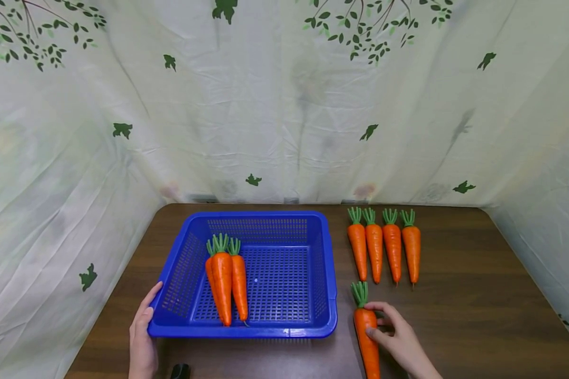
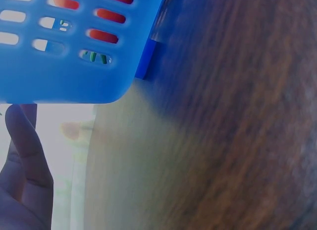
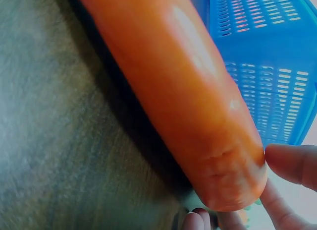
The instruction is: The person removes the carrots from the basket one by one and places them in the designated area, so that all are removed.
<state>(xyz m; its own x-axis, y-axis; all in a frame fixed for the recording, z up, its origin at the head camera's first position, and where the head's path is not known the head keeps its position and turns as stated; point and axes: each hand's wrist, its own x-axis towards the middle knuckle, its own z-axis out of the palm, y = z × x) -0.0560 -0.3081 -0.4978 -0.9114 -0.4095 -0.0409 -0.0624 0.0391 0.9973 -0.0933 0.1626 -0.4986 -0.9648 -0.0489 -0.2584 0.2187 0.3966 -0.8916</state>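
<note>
My right hand [image 1: 398, 334] grips an orange carrot [image 1: 367, 337] with green stalks near its leafy end, thumb on one side and fingers on the other. In the right wrist view that carrot [image 3: 173, 96] slants across close up, my thumb [image 3: 292, 163] against its thick end. At the left front corner of the blue basket [image 1: 239, 332], my left hand [image 1: 144, 337] touches the outer rim with fairly straight fingers. The left wrist view has a fingertip right at the basket's edge [image 2: 64, 86]. Inside the basket, three carrots [image 1: 223, 287] lie bunched on the left side.
Several more carrots [image 1: 392, 247] lie in a row right of the basket on the brown wooden table [image 1: 479, 295]. A small black object [image 1: 180, 371] sits near the front edge. Pale leaf-printed curtains [image 1: 284, 105] close off the back and sides.
</note>
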